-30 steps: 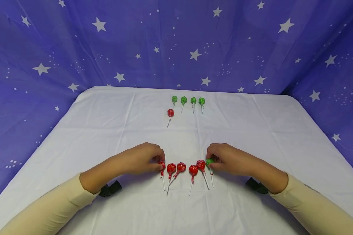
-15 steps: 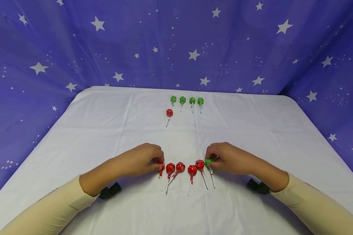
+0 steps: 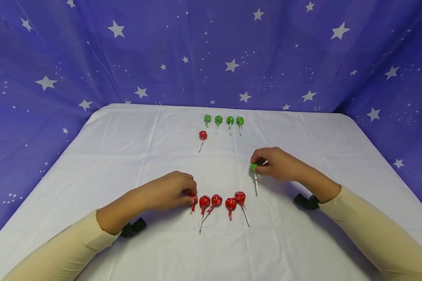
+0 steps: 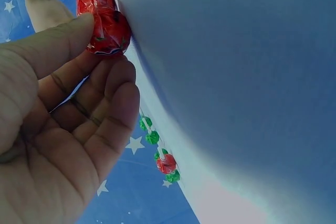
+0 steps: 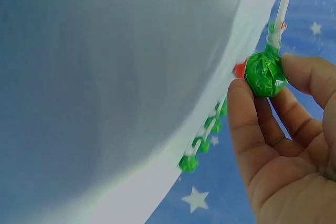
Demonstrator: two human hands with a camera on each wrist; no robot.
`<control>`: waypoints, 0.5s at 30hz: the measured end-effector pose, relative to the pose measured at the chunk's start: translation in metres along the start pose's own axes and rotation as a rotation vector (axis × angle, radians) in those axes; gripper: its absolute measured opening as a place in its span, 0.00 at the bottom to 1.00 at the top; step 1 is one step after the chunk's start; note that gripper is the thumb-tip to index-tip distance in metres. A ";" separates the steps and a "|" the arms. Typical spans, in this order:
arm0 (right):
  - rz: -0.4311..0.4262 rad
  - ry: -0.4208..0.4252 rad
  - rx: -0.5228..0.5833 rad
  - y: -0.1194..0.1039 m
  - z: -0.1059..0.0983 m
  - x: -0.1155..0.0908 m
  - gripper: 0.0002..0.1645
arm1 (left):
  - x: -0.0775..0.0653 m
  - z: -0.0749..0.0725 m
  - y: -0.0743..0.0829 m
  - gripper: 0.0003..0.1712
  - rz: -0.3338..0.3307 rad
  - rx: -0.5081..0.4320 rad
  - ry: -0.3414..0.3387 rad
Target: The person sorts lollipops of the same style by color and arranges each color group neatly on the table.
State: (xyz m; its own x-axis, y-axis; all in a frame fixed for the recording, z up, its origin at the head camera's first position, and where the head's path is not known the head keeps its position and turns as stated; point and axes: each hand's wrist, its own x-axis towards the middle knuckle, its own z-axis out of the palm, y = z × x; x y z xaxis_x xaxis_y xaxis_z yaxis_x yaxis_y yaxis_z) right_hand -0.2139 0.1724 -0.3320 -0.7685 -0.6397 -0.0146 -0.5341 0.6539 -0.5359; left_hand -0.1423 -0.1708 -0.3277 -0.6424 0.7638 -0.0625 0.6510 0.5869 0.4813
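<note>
My left hand (image 3: 172,190) pinches the wrapped head of a red lollipop (image 4: 111,32), the leftmost of the near row, its stick pointing toward me. Beside it on the cloth lie several more red lollipops, among them one at the row's right end (image 3: 240,196). Farther up and to the right, my right hand (image 3: 276,164) holds a green lollipop (image 5: 266,74) by its head between thumb and fingers, the white stick pointing toward me. In the right wrist view the thumb presses one side of the green wrapper and the fingertips the other.
At the far side of the white-clothed table (image 3: 109,156) lies a row of several green lollipops, one of them here (image 3: 230,120). A single red lollipop (image 3: 202,135) lies just in front of that row's left end. A purple star-patterned curtain (image 3: 197,47) hangs behind the table.
My right hand has carried the green lollipop away from the right end of the near row, forward over the table. My left hand stays at the leftmost red lollipop.
</note>
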 end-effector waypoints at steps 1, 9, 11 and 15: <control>0.007 0.012 -0.001 0.003 -0.003 0.003 0.07 | 0.000 0.000 0.000 0.06 0.001 0.000 -0.001; 0.112 0.045 -0.034 0.023 -0.024 0.040 0.08 | 0.002 0.000 0.001 0.07 -0.011 0.014 -0.017; 0.138 0.054 -0.036 0.031 -0.029 0.051 0.08 | 0.002 -0.001 0.001 0.07 -0.010 0.015 -0.018; 0.182 0.084 -0.008 0.049 -0.038 0.070 0.10 | 0.002 -0.001 0.001 0.07 0.002 0.019 -0.013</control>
State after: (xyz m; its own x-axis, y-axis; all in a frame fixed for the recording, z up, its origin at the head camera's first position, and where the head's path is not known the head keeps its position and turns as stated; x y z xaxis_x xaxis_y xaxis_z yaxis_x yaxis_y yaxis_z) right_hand -0.3077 0.1750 -0.3275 -0.8789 -0.4753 -0.0400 -0.3865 0.7588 -0.5242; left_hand -0.1434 -0.1685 -0.3263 -0.6358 0.7684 -0.0731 0.6602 0.5904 0.4644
